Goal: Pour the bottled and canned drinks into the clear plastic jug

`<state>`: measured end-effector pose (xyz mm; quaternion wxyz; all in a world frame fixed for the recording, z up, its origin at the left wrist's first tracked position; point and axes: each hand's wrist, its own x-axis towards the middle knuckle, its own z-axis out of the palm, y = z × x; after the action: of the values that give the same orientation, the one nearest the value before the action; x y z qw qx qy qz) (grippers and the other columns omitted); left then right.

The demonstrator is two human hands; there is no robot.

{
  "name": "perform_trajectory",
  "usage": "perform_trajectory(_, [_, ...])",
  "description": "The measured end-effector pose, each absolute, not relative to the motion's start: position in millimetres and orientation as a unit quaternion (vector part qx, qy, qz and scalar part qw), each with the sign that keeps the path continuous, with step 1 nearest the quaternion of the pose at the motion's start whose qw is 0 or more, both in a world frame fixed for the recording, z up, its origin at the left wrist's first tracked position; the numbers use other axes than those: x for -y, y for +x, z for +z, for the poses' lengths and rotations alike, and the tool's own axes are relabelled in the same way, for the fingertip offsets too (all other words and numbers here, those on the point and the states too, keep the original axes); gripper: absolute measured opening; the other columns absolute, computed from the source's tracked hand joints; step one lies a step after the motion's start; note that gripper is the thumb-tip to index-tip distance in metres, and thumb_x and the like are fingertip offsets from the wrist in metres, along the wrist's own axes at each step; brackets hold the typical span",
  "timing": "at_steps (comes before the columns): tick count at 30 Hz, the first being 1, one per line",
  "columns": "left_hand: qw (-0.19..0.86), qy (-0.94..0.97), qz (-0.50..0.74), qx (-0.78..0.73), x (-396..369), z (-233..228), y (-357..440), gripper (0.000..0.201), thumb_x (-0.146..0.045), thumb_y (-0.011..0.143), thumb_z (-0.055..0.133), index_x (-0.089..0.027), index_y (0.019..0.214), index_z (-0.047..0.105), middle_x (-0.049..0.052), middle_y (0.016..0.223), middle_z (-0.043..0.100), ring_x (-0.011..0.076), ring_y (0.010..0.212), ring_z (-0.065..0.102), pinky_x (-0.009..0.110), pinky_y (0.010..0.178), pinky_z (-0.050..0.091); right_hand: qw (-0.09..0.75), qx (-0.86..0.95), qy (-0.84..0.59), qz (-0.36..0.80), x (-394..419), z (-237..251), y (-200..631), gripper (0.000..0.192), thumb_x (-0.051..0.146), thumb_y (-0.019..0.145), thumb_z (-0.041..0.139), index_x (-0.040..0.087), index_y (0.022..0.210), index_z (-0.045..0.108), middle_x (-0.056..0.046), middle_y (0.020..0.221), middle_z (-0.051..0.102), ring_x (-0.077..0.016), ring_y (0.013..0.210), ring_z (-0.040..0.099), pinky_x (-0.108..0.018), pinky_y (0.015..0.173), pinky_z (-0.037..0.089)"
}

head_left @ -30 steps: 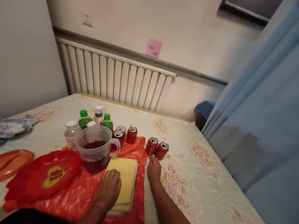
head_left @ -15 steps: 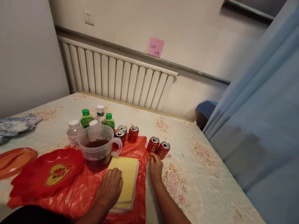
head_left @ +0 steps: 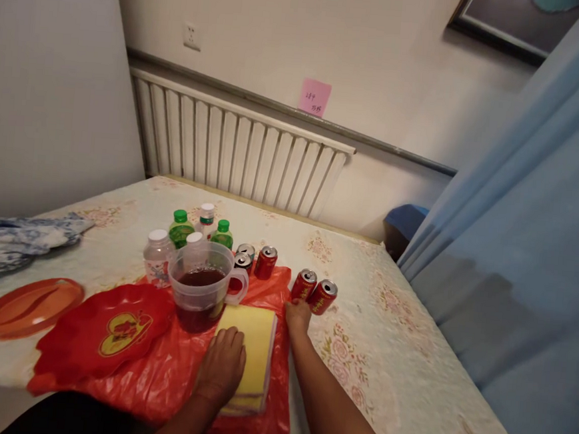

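Note:
My left hand [head_left: 222,367] lies flat, palm down, on a folded yellow cloth [head_left: 253,344] that rests on a red plastic bag [head_left: 167,368]. My right hand [head_left: 298,314] sits on the table just in front of two red drink cans [head_left: 314,291], with its fingertips at the base of the left can; whether it grips the can is unclear. A clear plastic jug [head_left: 203,284] holding dark liquid stands just beyond the yellow cloth.
Behind the jug stand several bottles [head_left: 181,228] with green or white caps and more red cans [head_left: 266,262]. A red heart-printed plate [head_left: 110,326] and an orange plate [head_left: 32,298] lie to the left. A blue patterned cloth [head_left: 11,242] lies far left, a blue curtain [head_left: 527,249] hangs at right.
My right hand has slid forward along the table to the base of the two red cans. The left hand stays on the yellow cloth. The view has shifted slightly.

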<state>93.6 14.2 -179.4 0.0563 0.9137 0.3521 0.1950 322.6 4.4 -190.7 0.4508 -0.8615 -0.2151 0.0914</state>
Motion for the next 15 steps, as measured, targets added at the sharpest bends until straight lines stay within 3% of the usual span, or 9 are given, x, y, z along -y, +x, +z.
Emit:
perform_trajectory(9, [0.056,0.914,0.191,-0.352,-15,-182,93,0.018,-0.014,0.092,0.044,-0.018,0.094,0.061,0.008,0.1,0.06,0.0249,0.097,0.052,0.039,0.09,0.038,0.408,0.186,-0.882,0.142,-24,-190,323,0.03,0.035,0.094,0.06,0.019,0.119,0.06,-0.008,0.121,0.062,-0.0204,0.1,0.063,-0.04,0.085,0.055])
perform_trajectory(15, [0.054,0.915,0.191,-0.352,-15,-183,93,0.017,-0.014,0.092,0.044,-0.018,0.094,0.06,0.008,0.098,0.06,0.0256,0.097,0.051,0.04,0.091,0.038,0.396,0.229,-0.883,0.106,-31,-196,326,0.03,0.035,0.095,0.059,0.019,0.12,0.059,-0.008,0.123,0.061,-0.0206,0.102,0.063,-0.041,0.086,0.055])
